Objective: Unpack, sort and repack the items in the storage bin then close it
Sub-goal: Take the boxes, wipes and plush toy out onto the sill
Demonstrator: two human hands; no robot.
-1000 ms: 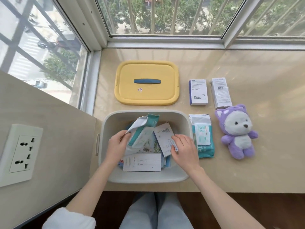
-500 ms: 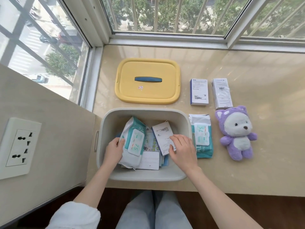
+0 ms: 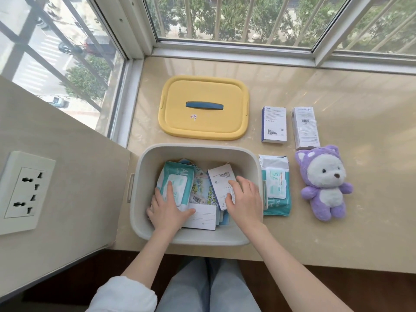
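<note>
The grey storage bin [image 3: 254,176] stands open at the sill's near edge. Inside lie a teal wipes pack [image 3: 180,181] on the left, a white box with a barcode [image 3: 219,183] on the right, a flat white box [image 3: 202,217] in front and printed packets between them. My left hand [image 3: 166,208] lies flat on the wipes pack, fingers spread. My right hand [image 3: 243,199] rests on the barcoded box, thumb at its lower edge. The yellow lid [image 3: 203,109] with a blue handle lies behind the bin.
Right of the bin lie a second wipes pack [image 3: 275,185] and a purple plush bear [image 3: 324,183]. Behind them are a blue-edged white box [image 3: 273,124] and a white carton [image 3: 305,127]. A wall socket [image 3: 27,192] sits on the left panel. Windows border the sill.
My left hand has laid the lifted wipes pack down flat on the bin's left side and now presses on it. My right hand stays on the barcoded box.
</note>
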